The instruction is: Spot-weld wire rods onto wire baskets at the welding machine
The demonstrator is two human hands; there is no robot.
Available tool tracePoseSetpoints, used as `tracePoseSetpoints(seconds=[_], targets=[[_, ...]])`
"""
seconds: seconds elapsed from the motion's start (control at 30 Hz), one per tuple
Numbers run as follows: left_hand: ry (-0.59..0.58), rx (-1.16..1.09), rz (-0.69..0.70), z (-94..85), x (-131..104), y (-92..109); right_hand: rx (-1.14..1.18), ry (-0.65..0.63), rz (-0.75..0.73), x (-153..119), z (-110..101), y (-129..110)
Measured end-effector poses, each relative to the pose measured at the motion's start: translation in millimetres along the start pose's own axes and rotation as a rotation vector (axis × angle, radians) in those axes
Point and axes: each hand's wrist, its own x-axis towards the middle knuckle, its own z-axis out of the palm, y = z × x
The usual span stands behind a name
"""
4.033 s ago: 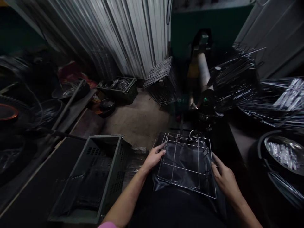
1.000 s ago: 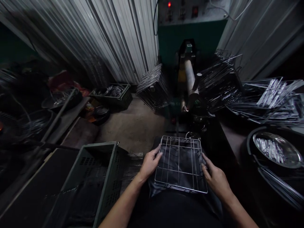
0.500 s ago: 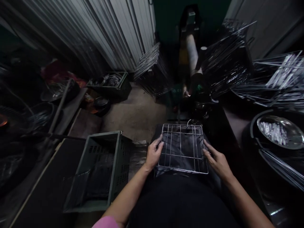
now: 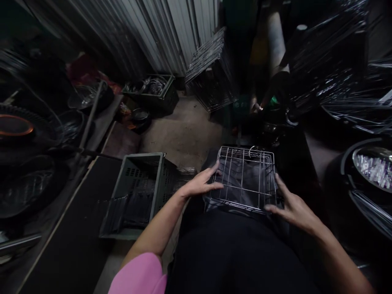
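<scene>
Wire rack [image 4: 242, 179] lies over dark clothing [image 4: 232, 249]; left hand [image 4: 199, 183] and right hand [image 4: 293, 207] flank it, thumbs and fingers apart.

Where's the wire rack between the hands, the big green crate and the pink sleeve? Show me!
Wire rack [image 4: 242, 173]: head view, on a middle wire.
Big green crate [image 4: 158, 185]: head view, on its rim.
Pink sleeve [image 4: 138, 274]: head view, middle of the cloth.

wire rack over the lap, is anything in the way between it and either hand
Nothing visible stands between them: the left hand is right at the left edge of the wire rack, the right hand at its right edge. Whether every finger touches is unclear.
</scene>
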Motion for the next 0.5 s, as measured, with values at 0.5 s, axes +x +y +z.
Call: tracePoseSetpoints(seconds=[0.5], targets=[[-0.209,0.429,-0.121,-5.0,-8,8,-0.234,-0.159,0.115,-10,9,-6]])
